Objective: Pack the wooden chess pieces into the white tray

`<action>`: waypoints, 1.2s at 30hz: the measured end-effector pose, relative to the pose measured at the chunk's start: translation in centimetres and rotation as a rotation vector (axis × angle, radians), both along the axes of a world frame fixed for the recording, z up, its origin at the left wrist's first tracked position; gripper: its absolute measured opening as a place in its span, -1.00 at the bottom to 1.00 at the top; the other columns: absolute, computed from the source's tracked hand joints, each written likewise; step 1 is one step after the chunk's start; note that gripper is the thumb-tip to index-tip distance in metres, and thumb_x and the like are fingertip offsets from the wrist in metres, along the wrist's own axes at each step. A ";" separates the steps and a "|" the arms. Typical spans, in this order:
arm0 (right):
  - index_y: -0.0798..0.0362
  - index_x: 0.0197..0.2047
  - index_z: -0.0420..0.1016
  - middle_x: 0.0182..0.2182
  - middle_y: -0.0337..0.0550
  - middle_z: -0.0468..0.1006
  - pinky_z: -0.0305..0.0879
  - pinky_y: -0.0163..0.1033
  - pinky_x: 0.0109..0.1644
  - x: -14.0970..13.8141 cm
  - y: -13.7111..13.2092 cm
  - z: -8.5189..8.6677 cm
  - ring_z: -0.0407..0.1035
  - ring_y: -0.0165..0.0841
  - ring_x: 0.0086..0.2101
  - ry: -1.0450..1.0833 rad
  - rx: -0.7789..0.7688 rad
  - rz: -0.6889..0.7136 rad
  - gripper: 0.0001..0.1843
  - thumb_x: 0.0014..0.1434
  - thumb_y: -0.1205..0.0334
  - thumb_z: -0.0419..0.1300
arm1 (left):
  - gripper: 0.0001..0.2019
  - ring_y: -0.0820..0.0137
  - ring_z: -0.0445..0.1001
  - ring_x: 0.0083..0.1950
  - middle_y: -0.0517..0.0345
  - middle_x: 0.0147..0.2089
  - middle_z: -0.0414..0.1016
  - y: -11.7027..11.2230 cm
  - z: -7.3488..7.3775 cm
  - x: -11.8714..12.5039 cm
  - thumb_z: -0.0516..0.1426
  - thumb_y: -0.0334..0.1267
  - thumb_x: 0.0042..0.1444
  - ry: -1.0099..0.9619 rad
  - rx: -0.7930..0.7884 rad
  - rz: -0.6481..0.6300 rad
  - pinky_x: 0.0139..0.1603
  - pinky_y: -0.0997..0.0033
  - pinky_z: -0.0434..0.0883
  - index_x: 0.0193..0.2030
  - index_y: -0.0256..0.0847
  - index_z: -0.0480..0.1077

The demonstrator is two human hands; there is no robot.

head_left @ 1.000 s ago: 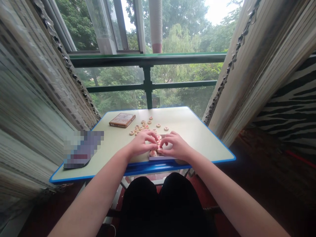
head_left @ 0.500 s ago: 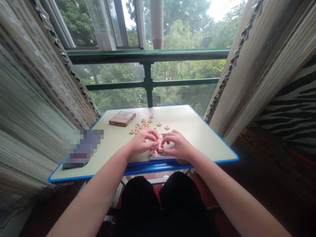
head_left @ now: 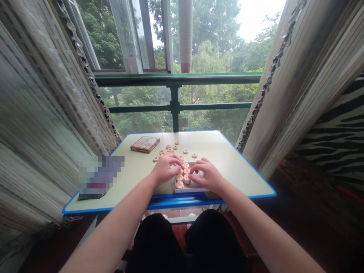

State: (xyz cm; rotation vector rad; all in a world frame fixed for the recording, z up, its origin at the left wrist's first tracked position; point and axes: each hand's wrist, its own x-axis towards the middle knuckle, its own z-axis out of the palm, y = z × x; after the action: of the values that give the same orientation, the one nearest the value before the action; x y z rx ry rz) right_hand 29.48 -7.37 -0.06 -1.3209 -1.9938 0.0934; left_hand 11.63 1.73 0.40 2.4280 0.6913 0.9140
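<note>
A shallow open box (head_left: 196, 190) stands near the table's front edge. Along its left side, round xiangqi pieces (head_left: 179, 185) with red characters lie in two columns. From the left, my left hand (head_left: 167, 167) reaches over the box's rim, thumb and index finger apart, fingertips at the upper left pieces and partly hiding them. My right hand (head_left: 209, 175) hovers over the box's right part with curved, parted fingers. Its fingertips are at the right edge of the right column, close to a red-marked piece (head_left: 187, 171); whether they touch it is hard to tell.
Loose xiangqi pieces (head_left: 185, 151) are scattered behind the box, some partly behind my left hand. A flat brown-edged box (head_left: 145, 144) lies at the back left. A blurred dark object (head_left: 102, 178) is at the left edge of the blue-rimmed table (head_left: 241, 178). Curtains (head_left: 273, 98) hang on both sides.
My hands have drawn slightly apart, showing more of the red-marked pieces in the box. The whole view has shifted, so the table appears lower.
</note>
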 end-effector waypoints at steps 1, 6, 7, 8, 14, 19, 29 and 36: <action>0.03 -0.48 0.47 -0.51 -0.19 0.46 0.18 -0.20 -0.20 0.0 0.0 0.1 0.26 -0.36 -0.39 0.030 0.007 -0.028 -0.87 0.04 0.20 0.20 | -0.85 0.31 0.40 -0.15 0.12 -0.32 0.52 0.2 -0.2 0.0 0.11 -0.38 -0.07 -0.017 0.022 0.055 -0.01 0.28 0.29 -0.50 -0.17 0.51; 0.06 -0.52 0.46 -0.51 -0.18 0.46 0.21 -0.22 -0.23 0.6 1.0 1.0 0.30 -0.35 -0.37 0.208 -0.017 -0.124 -0.83 0.05 0.22 0.17 | -0.82 0.35 0.41 -0.26 0.09 -0.30 0.51 2.7 0.5 -0.1 0.08 -0.30 -0.03 -0.106 -0.029 0.341 -0.19 0.34 0.36 -0.36 -0.21 0.51; 0.07 -0.50 0.47 -0.49 -0.18 0.48 0.22 -0.24 -0.25 0.8 1.6 1.3 0.32 -0.36 -0.37 0.245 -0.058 -0.120 -0.85 0.05 0.22 0.17 | -0.81 0.37 0.40 -0.34 0.10 -0.33 0.51 3.4 0.9 -0.1 0.09 -0.27 -0.04 -0.091 -0.073 0.399 -0.27 0.36 0.36 -0.32 -0.22 0.51; 0.07 -0.47 0.49 -0.47 -0.18 0.49 0.22 -0.25 -0.28 0.9 2.3 1.6 0.33 -0.37 -0.38 0.274 -0.107 -0.113 -0.85 0.05 0.22 0.16 | -0.79 0.38 0.39 -0.40 0.10 -0.37 0.50 4.1 1.4 -0.1 0.09 -0.26 -0.04 -0.064 -0.110 0.429 -0.34 0.38 0.35 -0.30 -0.23 0.51; 0.06 -0.38 0.55 -0.45 -0.21 0.50 0.23 -0.31 -0.34 0.5 8.4 2.9 0.32 -0.43 -0.45 0.121 -0.295 -0.107 -0.85 -0.01 0.33 0.15 | -0.84 0.32 0.43 -0.34 0.06 -0.32 0.55 8.3 1.9 0.6 0.12 -0.27 -0.06 0.066 -0.064 0.420 -0.26 0.34 0.35 -0.36 -0.22 0.52; 0.05 -0.34 0.58 -0.41 -0.17 0.52 0.25 -0.28 -0.29 -0.3 12.5 2.2 0.36 -0.38 -0.42 -0.075 -0.310 -0.117 -0.82 -0.06 0.34 0.20 | -0.80 0.15 0.37 -0.13 0.01 -0.27 0.54 9.4 -0.1 0.6 0.09 -0.23 -0.01 0.175 0.156 0.464 -0.05 0.17 0.30 -0.37 -0.20 0.53; -0.03 -0.21 0.58 -0.26 -0.12 0.53 0.15 -0.18 -0.06 0.3 13.5 0.5 0.27 -0.27 -0.25 -0.229 -0.254 -0.207 -0.73 0.01 0.09 0.21 | -0.79 0.22 0.35 -0.13 0.12 -0.22 0.52 9.7 -0.8 0.4 0.09 -0.21 -0.01 0.342 0.112 0.377 0.00 0.22 0.30 -0.40 -0.13 0.57; -0.01 -0.31 0.61 -0.31 -0.12 0.54 0.09 -0.20 -0.09 0.0 13.5 0.1 0.23 -0.29 -0.28 -0.223 -0.266 -0.169 -0.79 0.05 0.12 0.19 | -0.81 0.23 0.37 -0.13 0.10 -0.23 0.52 9.7 -1.0 0.6 0.11 -0.26 -0.04 0.310 0.088 0.371 -0.02 0.25 0.33 -0.39 -0.15 0.57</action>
State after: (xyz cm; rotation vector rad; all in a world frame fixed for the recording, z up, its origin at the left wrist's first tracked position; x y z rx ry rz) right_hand 29.45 6.15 0.02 -1.7300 -2.0976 0.1407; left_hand 12.22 11.41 -0.62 2.5971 1.2708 0.7139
